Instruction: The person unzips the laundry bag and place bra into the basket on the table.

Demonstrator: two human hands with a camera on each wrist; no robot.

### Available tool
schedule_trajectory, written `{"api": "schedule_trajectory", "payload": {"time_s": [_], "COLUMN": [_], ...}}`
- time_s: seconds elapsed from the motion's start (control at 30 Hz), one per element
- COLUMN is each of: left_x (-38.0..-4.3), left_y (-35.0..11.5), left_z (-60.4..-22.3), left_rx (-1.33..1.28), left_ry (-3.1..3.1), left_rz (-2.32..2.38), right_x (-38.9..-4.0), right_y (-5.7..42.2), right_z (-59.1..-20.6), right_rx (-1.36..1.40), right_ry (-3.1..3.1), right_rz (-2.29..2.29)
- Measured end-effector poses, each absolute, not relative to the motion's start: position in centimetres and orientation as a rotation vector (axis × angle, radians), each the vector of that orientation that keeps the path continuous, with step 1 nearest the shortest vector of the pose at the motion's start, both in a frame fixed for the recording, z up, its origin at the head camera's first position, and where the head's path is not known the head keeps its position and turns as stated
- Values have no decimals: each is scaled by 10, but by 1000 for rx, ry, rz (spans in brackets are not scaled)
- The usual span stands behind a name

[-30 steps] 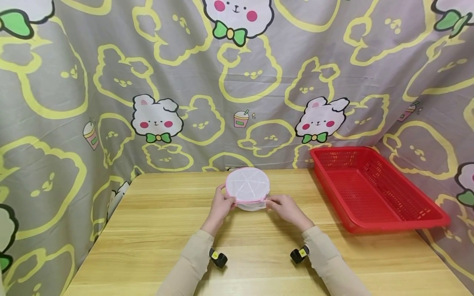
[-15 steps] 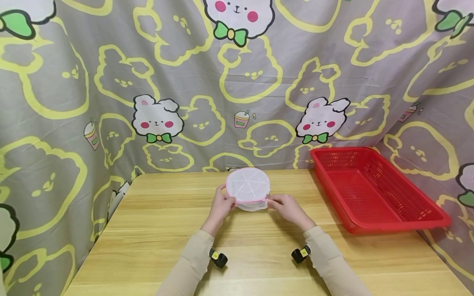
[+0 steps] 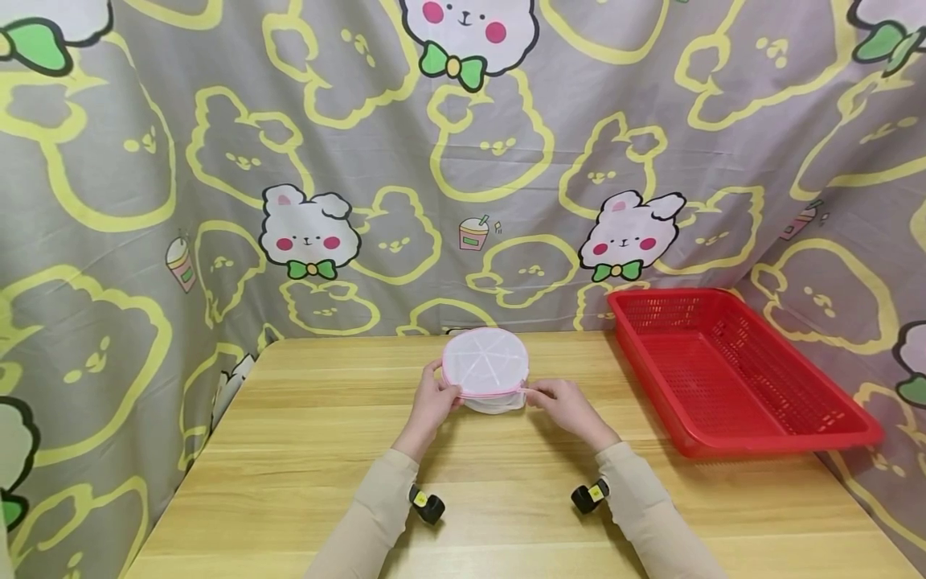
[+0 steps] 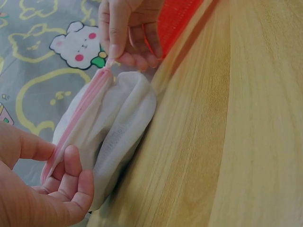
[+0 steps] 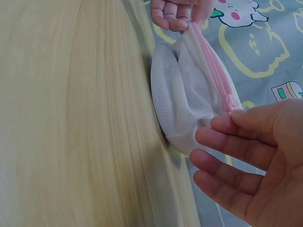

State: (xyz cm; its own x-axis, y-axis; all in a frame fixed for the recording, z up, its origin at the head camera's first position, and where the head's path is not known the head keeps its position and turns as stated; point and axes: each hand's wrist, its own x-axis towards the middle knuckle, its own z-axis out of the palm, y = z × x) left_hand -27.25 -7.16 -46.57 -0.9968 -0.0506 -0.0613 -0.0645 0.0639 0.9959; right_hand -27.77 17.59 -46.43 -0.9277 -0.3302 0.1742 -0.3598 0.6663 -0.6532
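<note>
A round white mesh laundry bag [image 3: 485,359] with a pink rim stands on the table between both hands, its ribbed top facing up and toward the head camera. My left hand [image 3: 432,404] pinches the bag's edge at the left end of the pink zipper [image 5: 213,68]. At the other end, my right hand [image 3: 569,412] pinches the small pull [image 4: 110,62] of the zipper between thumb and index finger, the remaining fingers loosely bent. In the right wrist view, the pink slider [image 5: 230,101] lies right beside those fingertips. Soft mesh folds sag below the zipper.
A red plastic basket [image 3: 694,378] with slotted walls sits at the right of the wooden table [image 3: 325,386]. Behind the table hangs a grey patterned curtain [image 3: 405,145]. Black wrist cameras [image 3: 428,507] are strapped to both sleeves.
My right hand has shifted very slightly to the right, with the zipper pull drawn a bit outward from the bag. The left hand and bag stay nearly in place.
</note>
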Motion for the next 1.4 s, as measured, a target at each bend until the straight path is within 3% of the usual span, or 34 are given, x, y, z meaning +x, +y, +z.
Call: {"api": "schedule_trajectory", "payload": {"time_s": [1.4], "left_x": [-273], "left_y": [-75], "left_z": [-464], "left_rx": [-120], "left_ry": [2333], "left_rz": [2059], "right_x": [-278], "right_y": [181], "right_z": [-464], "right_rx": [567], "right_ry": [-2845], "right_rz": [1147]}}
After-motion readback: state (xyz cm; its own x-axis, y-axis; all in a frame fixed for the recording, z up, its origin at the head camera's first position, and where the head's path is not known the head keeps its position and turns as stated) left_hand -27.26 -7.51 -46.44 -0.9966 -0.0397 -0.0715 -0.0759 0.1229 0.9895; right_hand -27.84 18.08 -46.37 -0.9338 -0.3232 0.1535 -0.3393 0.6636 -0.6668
